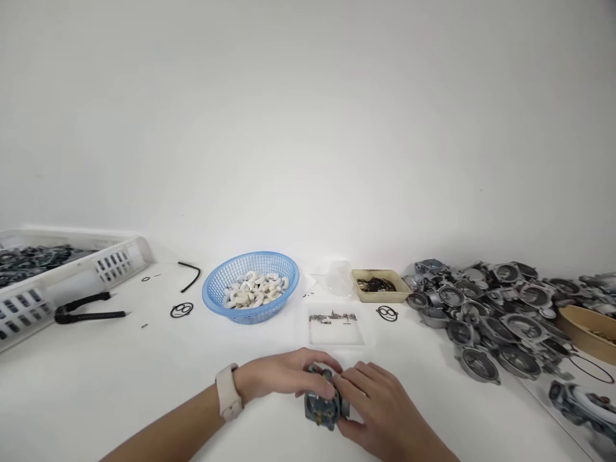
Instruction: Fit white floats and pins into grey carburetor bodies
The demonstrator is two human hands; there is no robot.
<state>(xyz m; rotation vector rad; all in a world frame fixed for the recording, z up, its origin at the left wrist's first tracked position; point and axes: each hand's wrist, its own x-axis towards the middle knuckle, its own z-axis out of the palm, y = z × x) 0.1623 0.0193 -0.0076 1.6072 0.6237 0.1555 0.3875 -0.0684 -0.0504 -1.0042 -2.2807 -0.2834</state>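
Note:
A grey metal carburetor (320,410) with small brass parts sits between my hands, low in the middle of the view. My left hand (283,373) closes around it from the left, thumb across its top and fingers behind. From the right, my right hand (382,407) grips its side with curled fingers, the thumb low near its edge. Parts of the carburetor are hidden under the fingers. Just beyond them lies a shallow clear tray (337,335) with small metal pieces in a row.
A blue basket (214,309) holds white ring-like floats. Behind stands a cream box (385,296) of black rings. Grey metal bowls (481,308) are piled at right, near a tan basin (584,333). At left are a white crate (118,263), black-handled pliers (89,316) and black gaskets (181,310).

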